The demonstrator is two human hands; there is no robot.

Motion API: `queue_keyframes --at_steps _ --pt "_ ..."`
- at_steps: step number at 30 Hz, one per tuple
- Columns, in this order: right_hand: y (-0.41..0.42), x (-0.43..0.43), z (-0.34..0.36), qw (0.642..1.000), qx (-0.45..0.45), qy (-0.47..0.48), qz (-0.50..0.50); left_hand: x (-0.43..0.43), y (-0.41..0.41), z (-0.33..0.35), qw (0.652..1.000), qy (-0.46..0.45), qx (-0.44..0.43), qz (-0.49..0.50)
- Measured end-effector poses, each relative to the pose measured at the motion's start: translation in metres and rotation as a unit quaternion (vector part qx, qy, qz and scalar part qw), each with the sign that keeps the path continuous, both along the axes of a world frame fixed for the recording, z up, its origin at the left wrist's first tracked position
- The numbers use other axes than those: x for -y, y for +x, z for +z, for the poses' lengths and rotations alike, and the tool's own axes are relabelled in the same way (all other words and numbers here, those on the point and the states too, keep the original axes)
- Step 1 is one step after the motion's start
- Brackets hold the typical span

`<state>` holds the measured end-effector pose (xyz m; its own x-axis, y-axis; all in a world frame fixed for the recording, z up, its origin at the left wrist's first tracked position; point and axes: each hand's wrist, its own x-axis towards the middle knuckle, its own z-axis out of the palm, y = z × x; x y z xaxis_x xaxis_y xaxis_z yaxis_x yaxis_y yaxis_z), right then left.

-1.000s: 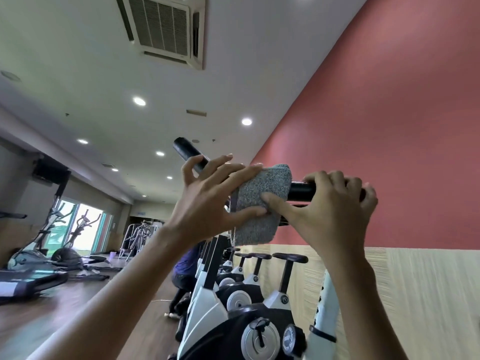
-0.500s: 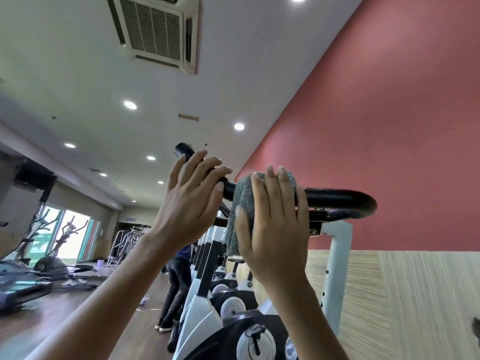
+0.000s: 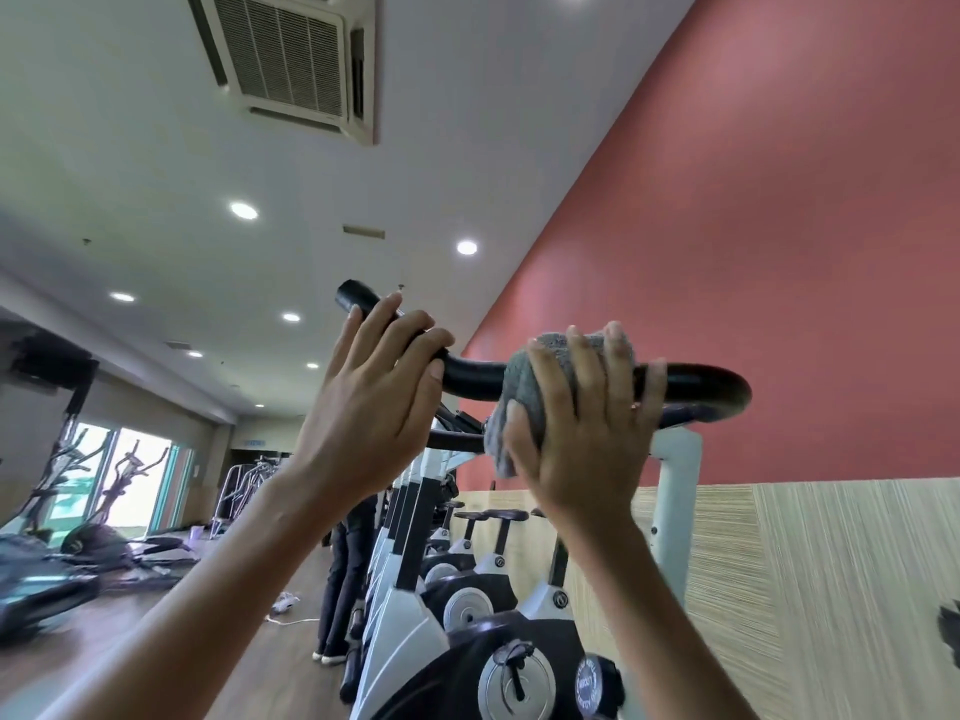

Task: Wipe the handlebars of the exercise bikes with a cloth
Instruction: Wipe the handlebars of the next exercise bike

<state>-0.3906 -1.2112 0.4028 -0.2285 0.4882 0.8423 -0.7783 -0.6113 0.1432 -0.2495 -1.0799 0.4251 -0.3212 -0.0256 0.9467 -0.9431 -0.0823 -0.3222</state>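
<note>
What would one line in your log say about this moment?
step: wiping | right hand: grips grey cloth over black handlebar | left hand: rests on handlebar's left end

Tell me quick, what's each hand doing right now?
Left hand: open, fingers resting on the handlebar.
Right hand: grips the grey cloth wrapped over the handlebar.
</note>
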Motion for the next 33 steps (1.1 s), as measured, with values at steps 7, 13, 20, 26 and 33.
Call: queue_keyframes --at_steps 7,13,20,26,33 --pt "-0.026 0.009 -0.005 0.992 0.111 0.022 0.061 0.012 -0.006 -0.004 0.999 -0.018 -0.021 -0.034" --pt "-0.042 0.025 -0.005 1.0 0.021 -0.019 -0.001 0.009 -0.005 -0.005 0.999 -0.014 -0.036 -0.018" --pt "-0.025 0.019 0.005 0.989 0.123 -0.006 0.087 0.013 -0.013 -0.011 0.998 -0.009 -0.06 -0.012" --pt "-0.054 0.048 0.003 0.99 0.097 -0.053 0.084 0.02 -0.037 -0.014 0.998 -0.016 -0.063 0.021" --pt "-0.044 0.051 0.007 0.965 0.1 -0.083 0.227 0.047 -0.092 -0.007 0.992 0.021 0.011 0.127"
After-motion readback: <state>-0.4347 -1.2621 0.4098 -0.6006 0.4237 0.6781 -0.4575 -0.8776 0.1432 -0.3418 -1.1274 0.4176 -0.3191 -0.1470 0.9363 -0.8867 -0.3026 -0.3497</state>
